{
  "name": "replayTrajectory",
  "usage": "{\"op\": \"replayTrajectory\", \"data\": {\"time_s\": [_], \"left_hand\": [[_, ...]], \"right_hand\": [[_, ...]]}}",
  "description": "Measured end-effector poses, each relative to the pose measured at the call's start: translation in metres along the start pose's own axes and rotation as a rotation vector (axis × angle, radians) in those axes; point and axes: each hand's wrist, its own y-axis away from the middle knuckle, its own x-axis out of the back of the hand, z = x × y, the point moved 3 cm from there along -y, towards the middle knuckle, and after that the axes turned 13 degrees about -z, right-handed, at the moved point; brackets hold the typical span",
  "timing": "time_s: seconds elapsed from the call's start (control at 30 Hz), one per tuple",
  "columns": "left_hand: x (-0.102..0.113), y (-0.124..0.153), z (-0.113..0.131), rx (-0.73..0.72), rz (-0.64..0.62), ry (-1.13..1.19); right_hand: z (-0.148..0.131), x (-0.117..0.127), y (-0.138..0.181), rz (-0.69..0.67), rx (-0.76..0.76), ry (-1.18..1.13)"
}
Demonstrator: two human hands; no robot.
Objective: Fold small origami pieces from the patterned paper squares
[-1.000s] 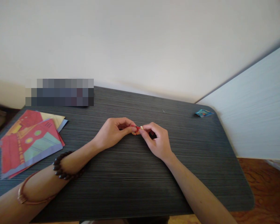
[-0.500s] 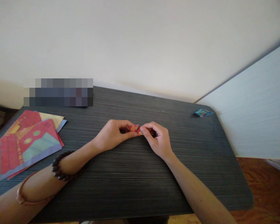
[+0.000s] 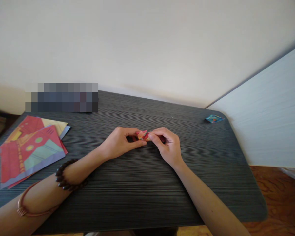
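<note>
The left hand (image 3: 118, 143) has the small, folded red and yellow paper piece (image 3: 143, 134) between its thumb and fingers, a bit loosely. The right hand (image 3: 169, 146) pinches the right end of it, thumb and finger close together. The paper is right at the fingertips, between both hands, over the middle of the dark grey, stripy table (image 3: 142, 193). Fingers hide some of it, so I can't tell how all its folds go. I think it could rip if both hands pull too hard. A fold could get squashed by a hard pinch. If the left thumb lets go, that side might pop open.
</note>
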Motion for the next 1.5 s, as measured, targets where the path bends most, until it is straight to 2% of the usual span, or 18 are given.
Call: {"op": "replayTrajectory", "data": {"time_s": [0.23,0.57,0.77,0.93,1.1,1.5], "left_hand": [[0.0010,-0.0006,0.0012,0.027,-0.013,0.011],[0.0001,0.0013,0.0071,0.015,0.001,0.000],[-0.0021,0.0011,0.0037,0.039,-0.043,0.003],[-0.0024,0.0025,0.0052,-0.010,0.044,-0.097],[-0.0028,0.0024,0.0062,-0.008,0.011,-0.104],[-0.0020,0.0021,0.0034,-0.012,0.047,-0.071]], "right_hand": [[-0.0026,0.0004,-0.0015,-0.018,0.054,-0.002],[-0.0027,-0.0009,0.0001,-0.003,0.036,0.032],[-0.0027,-0.0009,-0.0001,0.002,0.025,0.005],[-0.0029,-0.0009,-0.0006,0.001,0.008,0.002],[-0.0031,-0.0007,-0.0007,-0.020,-0.001,0.015],[-0.0018,-0.0004,-0.0007,-0.029,0.009,0.021]]}}
